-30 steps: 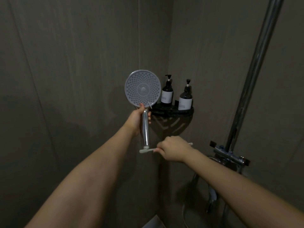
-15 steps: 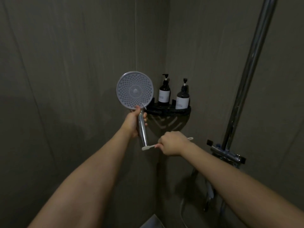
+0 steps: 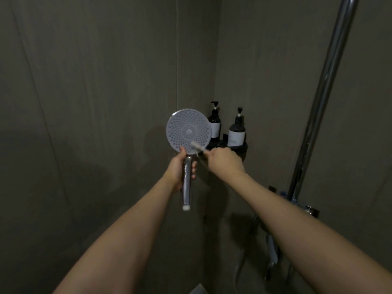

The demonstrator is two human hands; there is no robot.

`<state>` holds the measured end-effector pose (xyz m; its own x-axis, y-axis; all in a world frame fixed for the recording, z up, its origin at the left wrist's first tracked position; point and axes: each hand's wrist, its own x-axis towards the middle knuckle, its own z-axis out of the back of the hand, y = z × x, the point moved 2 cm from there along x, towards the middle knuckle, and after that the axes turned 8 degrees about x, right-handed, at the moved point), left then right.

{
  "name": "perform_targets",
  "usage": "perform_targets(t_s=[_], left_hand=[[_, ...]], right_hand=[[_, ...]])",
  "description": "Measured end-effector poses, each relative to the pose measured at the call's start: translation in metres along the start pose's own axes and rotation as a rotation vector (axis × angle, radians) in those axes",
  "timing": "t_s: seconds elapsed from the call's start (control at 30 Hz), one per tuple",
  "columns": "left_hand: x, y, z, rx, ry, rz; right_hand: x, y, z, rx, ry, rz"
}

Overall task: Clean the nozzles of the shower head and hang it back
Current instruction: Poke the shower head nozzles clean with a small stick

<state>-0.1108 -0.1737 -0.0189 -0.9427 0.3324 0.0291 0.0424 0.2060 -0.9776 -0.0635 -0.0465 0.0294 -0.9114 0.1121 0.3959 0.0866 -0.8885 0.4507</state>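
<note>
A round shower head (image 3: 187,129) with a pale nozzle face and a chrome handle stands upright in the middle of the head view, its face turned toward me. My left hand (image 3: 177,167) grips the handle just below the face. My right hand (image 3: 224,161) holds a white toothbrush (image 3: 198,147), whose head touches the lower right part of the nozzle face. The brush is blurred.
Two dark pump bottles (image 3: 236,132) stand on a black corner shelf (image 3: 244,150) right behind my right hand. A chrome shower riser pole (image 3: 318,107) runs up the right wall above a mixer valve (image 3: 305,206). Dark tiled walls meet in the corner.
My right hand has risen from below the handle's end and brought the toothbrush up onto the nozzle face. My left hand still grips the handle.
</note>
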Motion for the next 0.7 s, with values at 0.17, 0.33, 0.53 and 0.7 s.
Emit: perform_targets(t_s=[0.17, 0.33, 0.53, 0.7], left_hand=[[0.001, 0.014, -0.001, 0.106, 0.008, 0.017], [-0.003, 0.019, -0.001, 0.192, 0.001, -0.006], [-0.002, 0.031, 0.005, 0.248, -0.048, -0.014], [-0.006, 0.050, -0.006, 0.214, -0.022, 0.028]], right_hand=[[0.017, 0.004, 0.031, 0.170, -0.198, 0.032], [0.014, -0.005, 0.026, -0.006, -0.020, -0.036], [0.007, 0.007, 0.037, -0.120, 0.038, 0.195], [0.021, -0.039, 0.032, 0.377, -0.158, -0.316]])
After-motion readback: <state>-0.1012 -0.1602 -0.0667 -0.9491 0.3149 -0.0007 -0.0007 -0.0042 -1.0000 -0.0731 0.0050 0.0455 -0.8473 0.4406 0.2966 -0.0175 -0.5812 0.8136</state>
